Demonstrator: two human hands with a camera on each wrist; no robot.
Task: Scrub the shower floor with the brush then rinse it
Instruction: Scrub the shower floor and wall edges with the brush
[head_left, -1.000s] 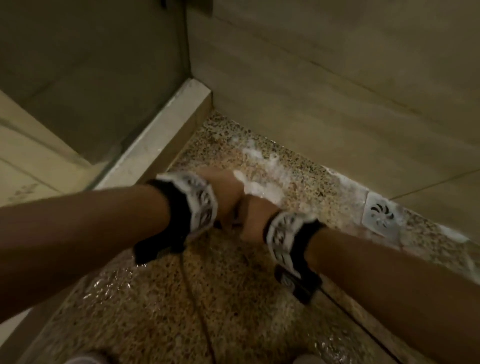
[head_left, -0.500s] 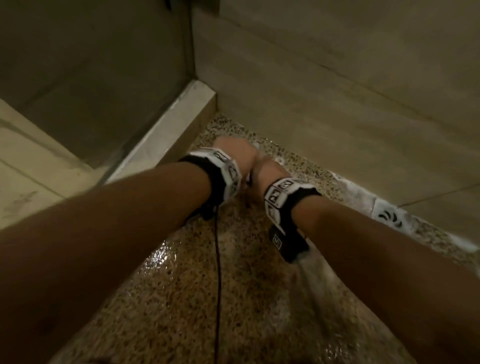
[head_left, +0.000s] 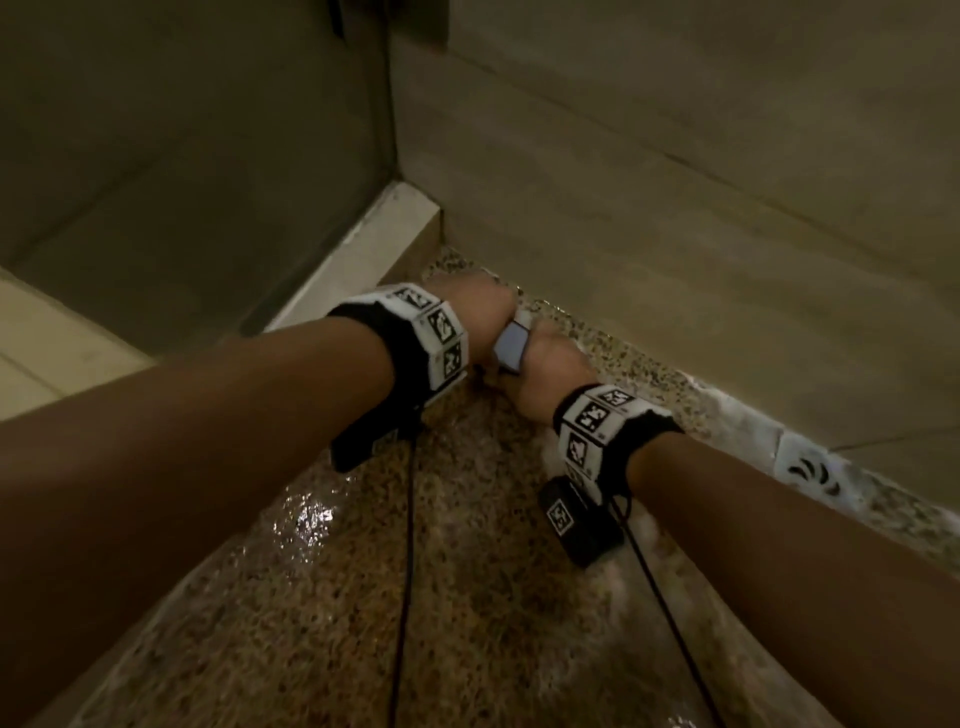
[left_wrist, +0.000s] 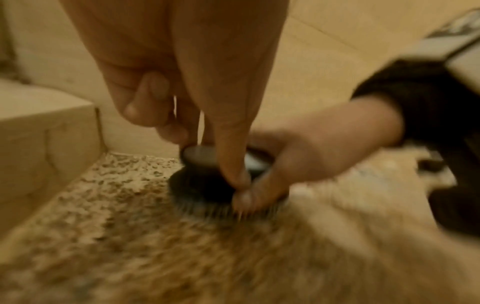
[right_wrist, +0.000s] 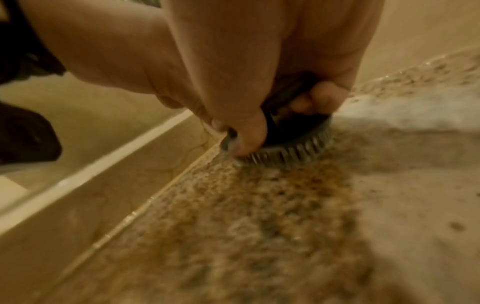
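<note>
A round scrub brush (head_left: 511, 344) with a pale grey top and dark bristles stands bristles-down on the wet speckled shower floor (head_left: 363, 597), in the far corner. My left hand (head_left: 470, 306) grips the brush top (left_wrist: 200, 156) from above, one finger reaching down its side. My right hand (head_left: 550, 366) grips the same brush (right_wrist: 293, 151) from the right, thumb low against the bristles (left_wrist: 207, 197). In the left wrist view the left hand (left_wrist: 187, 144) is above and the right hand (left_wrist: 298, 160) beside it. The head view hides most of the brush under both hands.
A pale raised curb (head_left: 374, 249) with a glass panel above it bounds the floor on the left. The tiled wall (head_left: 675, 234) closes the far side. White foam (head_left: 727, 410) lies along the wall's foot toward a square drain (head_left: 810, 467). Cables (head_left: 405, 571) hang from both wrists.
Both hands have pushed the brush away from me, over the foam patch and into the far corner by the curb. The brush's pale top now shows between them.
</note>
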